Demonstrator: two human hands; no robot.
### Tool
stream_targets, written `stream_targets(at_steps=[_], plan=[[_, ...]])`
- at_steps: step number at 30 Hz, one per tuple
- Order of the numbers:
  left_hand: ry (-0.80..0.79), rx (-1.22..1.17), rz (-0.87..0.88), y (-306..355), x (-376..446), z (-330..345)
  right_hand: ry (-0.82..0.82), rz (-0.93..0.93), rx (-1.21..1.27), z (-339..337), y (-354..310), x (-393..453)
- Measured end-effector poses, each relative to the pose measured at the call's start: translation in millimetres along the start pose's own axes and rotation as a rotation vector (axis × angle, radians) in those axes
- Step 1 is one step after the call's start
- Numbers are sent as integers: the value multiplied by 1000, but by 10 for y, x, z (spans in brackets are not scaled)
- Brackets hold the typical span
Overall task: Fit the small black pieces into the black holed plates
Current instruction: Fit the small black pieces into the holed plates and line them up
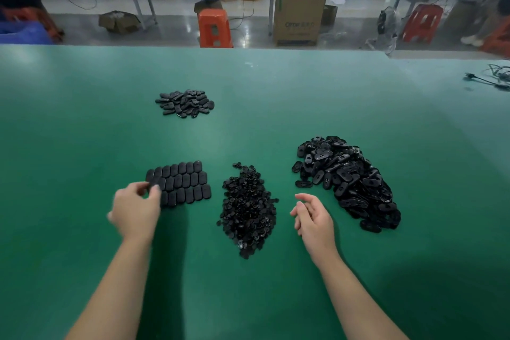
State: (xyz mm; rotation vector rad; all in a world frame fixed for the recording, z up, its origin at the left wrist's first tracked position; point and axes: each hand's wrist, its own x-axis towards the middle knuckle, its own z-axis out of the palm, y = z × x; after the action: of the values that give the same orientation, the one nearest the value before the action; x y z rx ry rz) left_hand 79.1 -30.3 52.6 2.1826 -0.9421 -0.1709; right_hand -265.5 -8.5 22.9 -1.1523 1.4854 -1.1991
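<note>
A heap of small black pieces [248, 210] lies in the middle of the green table [276, 96]. To its right is a big pile of black holed plates [347, 179]. On the left, oval black plates lie side by side in tidy rows [183, 183]. My left hand [136, 210] is at the lower left corner of those rows, slightly blurred, its thumb and curled fingers pinching a plate at the edge. My right hand [311, 218] hovers between the heap of small pieces and the plate pile, fingers loosely curled and holding nothing.
A smaller pile of black plates [185, 103] sits farther back on the table. A black cable [488, 80] lies at the far right edge. Beyond the table are orange stools [215, 27], cardboard boxes [299, 18] and a long workbench.
</note>
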Motion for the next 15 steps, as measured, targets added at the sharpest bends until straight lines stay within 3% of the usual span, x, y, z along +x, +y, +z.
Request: stream_targets(at_steps=[2,5,15], plan=[[8,71,-136,-236,118,-70,4,3,5,6,-3,0],[-50,142,-179,-389,159,-71,7,3,1,1,-1,-2],[-69,257,41,-400,46,42,9,4,-22,-3,-12,-12]])
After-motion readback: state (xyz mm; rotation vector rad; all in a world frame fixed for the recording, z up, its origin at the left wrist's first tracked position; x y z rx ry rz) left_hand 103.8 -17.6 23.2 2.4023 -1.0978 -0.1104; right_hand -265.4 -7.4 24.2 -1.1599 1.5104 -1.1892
